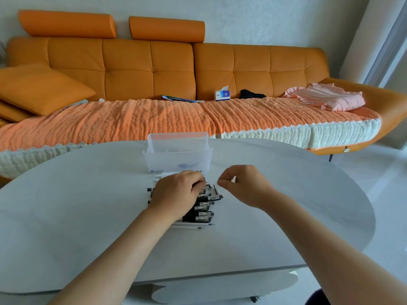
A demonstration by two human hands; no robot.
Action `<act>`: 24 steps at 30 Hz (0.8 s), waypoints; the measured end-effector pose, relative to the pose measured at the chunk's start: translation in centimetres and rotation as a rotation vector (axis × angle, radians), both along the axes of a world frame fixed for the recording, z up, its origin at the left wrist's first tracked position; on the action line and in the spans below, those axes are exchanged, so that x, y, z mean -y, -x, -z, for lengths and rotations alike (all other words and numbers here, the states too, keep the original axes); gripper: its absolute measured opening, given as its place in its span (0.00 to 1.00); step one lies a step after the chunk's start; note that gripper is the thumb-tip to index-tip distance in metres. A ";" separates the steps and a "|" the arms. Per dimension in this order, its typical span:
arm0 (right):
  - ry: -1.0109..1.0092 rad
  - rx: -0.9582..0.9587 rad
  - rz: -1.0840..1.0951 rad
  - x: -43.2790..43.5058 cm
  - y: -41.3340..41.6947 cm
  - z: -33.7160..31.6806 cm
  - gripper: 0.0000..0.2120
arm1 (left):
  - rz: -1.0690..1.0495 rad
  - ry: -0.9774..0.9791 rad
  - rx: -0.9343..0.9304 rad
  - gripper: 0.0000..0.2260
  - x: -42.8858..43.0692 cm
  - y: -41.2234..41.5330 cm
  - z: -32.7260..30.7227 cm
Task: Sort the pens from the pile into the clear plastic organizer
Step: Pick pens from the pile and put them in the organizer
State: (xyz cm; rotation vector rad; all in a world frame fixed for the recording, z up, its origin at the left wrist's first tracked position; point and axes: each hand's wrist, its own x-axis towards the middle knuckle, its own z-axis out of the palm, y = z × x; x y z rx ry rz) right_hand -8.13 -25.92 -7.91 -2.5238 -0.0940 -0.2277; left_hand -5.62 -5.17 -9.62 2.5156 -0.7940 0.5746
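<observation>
A pile of pens (203, 211), black-capped ones and thin white ones, lies in the middle of the white oval table (88, 216). My left hand (176, 194) rests palm-down on the pile, fingers curled onto the pens near its far end. My right hand (244, 184) hovers just right of the pile with thumb and forefinger pinched together; a thin white pen (218, 191) lies right below the pinch, and I cannot tell whether the fingers hold it. The clear plastic organizer (178, 153) stands just behind the pile, with a few pens faintly visible inside.
Behind the table runs an orange sofa (154, 69) with a woven orange cover. On it lie cushions, a tissue box (222, 94), magazines, a dark cloth and pink clothing (326, 96). White floor shows at the right.
</observation>
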 end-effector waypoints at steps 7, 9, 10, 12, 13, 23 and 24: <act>0.230 -0.136 0.158 2.6 -0.4 1.2 0.02 | -0.004 0.028 -0.147 0.07 0.6 -0.4 0.2; 0.207 -0.158 0.141 2.7 -0.6 1.5 0.03 | 0.000 0.028 -0.161 0.07 0.8 -0.5 0.3; 0.199 -0.162 0.128 2.7 -0.6 1.6 0.04 | 0.002 0.027 -0.168 0.07 0.9 -0.5 0.3; 0.206 -0.166 0.106 2.7 -0.7 1.5 0.05 | 0.006 0.029 -0.186 0.07 0.9 -0.5 0.4; 0.211 -0.172 0.096 2.8 -0.8 1.5 0.06 | 0.007 0.033 -0.195 0.08 0.9 -0.5 0.4; 0.183 -0.098 0.146 1.8 -1.8 1.1 0.10 | 0.013 0.067 -0.232 0.08 0.3 -0.7 0.6; 0.201 -0.108 0.146 1.6 -1.9 1.2 0.10 | 0.016 0.072 -0.232 0.08 0.3 -0.7 0.6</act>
